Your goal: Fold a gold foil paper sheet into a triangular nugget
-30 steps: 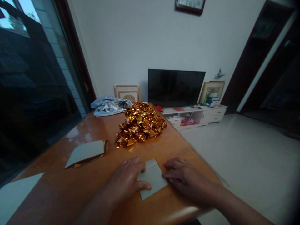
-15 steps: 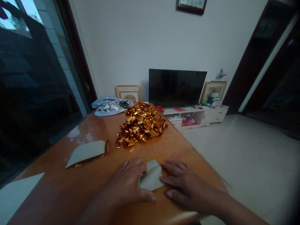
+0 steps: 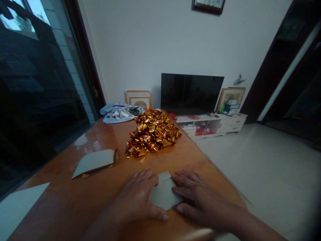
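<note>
A small folded sheet of pale paper point(image 3: 163, 195) lies flat on the orange wooden table point(image 3: 75, 201) near its front edge. My left hand point(image 3: 136, 199) presses on the sheet's left side, thumb under its lower edge. On the sheet's right side rests my right hand point(image 3: 198, 197), with its fingers laid flat over the fold. Both hands touch the paper and nearly meet over it.
A heap of folded gold foil pieces point(image 3: 151, 132) sits mid-table. A stack of foil sheets, pale side up point(image 3: 95, 162), lies to the left, another pale sheet point(image 3: 20, 204) at the near left corner. Blue cloth point(image 3: 117, 113) at the far end. TV point(image 3: 192, 93) and cabinet beyond.
The lower part of the paper has been folded up, so the sheet is shorter. Both hands have closed in on it, and my right hand now lies over its right edge.
</note>
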Available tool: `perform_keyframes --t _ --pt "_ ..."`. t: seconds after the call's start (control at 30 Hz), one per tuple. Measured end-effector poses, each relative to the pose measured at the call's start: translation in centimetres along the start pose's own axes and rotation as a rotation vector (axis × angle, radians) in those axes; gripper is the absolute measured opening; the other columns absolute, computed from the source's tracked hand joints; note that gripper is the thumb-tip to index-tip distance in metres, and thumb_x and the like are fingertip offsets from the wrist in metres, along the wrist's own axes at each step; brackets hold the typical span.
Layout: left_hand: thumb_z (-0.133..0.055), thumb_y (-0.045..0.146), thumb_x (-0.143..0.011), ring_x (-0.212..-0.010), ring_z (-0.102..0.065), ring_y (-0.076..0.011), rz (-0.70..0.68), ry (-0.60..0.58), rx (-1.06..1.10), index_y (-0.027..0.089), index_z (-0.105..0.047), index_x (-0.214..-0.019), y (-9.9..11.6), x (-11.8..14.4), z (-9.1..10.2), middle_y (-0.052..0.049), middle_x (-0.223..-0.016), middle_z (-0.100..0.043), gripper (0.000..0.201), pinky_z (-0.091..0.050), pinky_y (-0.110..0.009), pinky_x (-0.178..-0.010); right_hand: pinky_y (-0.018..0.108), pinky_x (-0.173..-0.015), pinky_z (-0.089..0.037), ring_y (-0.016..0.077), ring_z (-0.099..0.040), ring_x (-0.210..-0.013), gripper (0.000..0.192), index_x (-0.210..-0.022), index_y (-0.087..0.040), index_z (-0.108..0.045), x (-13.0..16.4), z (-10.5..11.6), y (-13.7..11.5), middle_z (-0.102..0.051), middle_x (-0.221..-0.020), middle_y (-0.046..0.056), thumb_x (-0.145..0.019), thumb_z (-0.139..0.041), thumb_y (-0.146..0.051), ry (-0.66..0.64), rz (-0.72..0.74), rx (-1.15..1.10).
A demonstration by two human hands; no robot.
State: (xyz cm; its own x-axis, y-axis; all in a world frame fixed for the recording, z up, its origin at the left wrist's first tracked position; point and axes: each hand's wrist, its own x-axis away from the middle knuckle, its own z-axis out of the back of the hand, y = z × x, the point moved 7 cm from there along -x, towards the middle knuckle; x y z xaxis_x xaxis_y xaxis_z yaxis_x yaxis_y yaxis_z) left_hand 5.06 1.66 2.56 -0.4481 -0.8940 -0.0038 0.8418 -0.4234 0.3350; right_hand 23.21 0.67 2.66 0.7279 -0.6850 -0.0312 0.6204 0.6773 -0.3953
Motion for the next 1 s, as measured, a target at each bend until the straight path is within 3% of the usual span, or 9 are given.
perform_keyframes --t 0.1,0.27,0.5,0.67,0.8,1.0 --pt "-0.076 0.073 -0.055 -0.105 -0.053 -0.0303 -0.003 -0.005 -0.005 0.024 -0.061 -0.101 0.0 0.0 0.0 -0.005 -0.109 -0.058 0.069 -0.038 -0.040 -0.088 0.056 -0.116 -0.020 0.0342 -0.028 -0.145 0.056 -0.142 -0.031 -0.053 -0.1 -0.3 0.1 -0.042 -0.155 0.007 -0.090 -0.060 -0.051 -0.009 -0.004 -0.002" --pt "-0.073 0.055 -0.072 -0.106 -0.053 -0.0281 0.005 0.009 0.002 0.025 -0.060 -0.100 0.2 0.1 0.3 -0.005 -0.108 -0.058 0.043 -0.038 -0.039 -0.088 0.053 -0.116 -0.025 0.0321 -0.031 -0.143 0.054 -0.140 -0.033 -0.055 -0.1 -0.5 0.2 -0.043 -0.154 0.006 -0.090 -0.060 -0.052 0.014 -0.032 0.015" --pt "-0.064 0.052 -0.081 -0.102 -0.054 -0.0267 -0.001 0.046 0.014 0.024 -0.060 -0.099 0.2 0.0 0.4 -0.004 -0.106 -0.059 0.034 -0.039 -0.039 -0.087 0.047 -0.115 -0.030 0.0289 -0.037 -0.138 0.064 -0.144 -0.027 -0.049 -0.2 -0.3 0.9 -0.050 -0.147 0.008 -0.085 -0.067 -0.044 0.158 -0.083 -0.018" --pt "-0.061 0.052 -0.083 -0.102 -0.055 -0.0268 -0.011 0.052 0.010 0.025 -0.061 -0.097 0.1 0.0 0.2 -0.004 -0.105 -0.060 0.031 -0.039 -0.039 -0.086 0.044 -0.109 -0.037 0.0269 -0.048 -0.125 0.046 -0.134 -0.026 -0.057 -1.0 0.2 -0.4 -0.059 -0.133 0.008 -0.088 -0.062 -0.030 0.204 -0.016 -0.034" --pt "-0.061 0.058 -0.083 -0.102 -0.055 -0.0273 -0.006 0.051 0.016 0.025 -0.062 -0.098 -0.1 0.0 0.2 -0.004 -0.106 -0.061 0.036 -0.039 -0.039 -0.086 0.040 -0.101 -0.042 0.0241 -0.053 -0.112 0.033 -0.122 -0.025 -0.063 -1.5 0.5 -0.7 -0.063 -0.121 0.007 -0.089 -0.060 -0.023 0.219 -0.017 -0.069" --pt "-0.067 0.076 -0.066 -0.098 -0.054 -0.0288 -0.014 0.038 0.004 0.024 -0.065 -0.100 0.2 0.1 0.7 -0.006 -0.105 -0.061 0.062 -0.040 -0.040 -0.083 0.039 -0.103 -0.042 0.0232 -0.054 -0.112 0.035 -0.125 -0.024 -0.061 -1.6 0.6 -0.1 -0.062 -0.122 0.007 -0.090 -0.060 -0.026 0.215 -0.032 -0.090"
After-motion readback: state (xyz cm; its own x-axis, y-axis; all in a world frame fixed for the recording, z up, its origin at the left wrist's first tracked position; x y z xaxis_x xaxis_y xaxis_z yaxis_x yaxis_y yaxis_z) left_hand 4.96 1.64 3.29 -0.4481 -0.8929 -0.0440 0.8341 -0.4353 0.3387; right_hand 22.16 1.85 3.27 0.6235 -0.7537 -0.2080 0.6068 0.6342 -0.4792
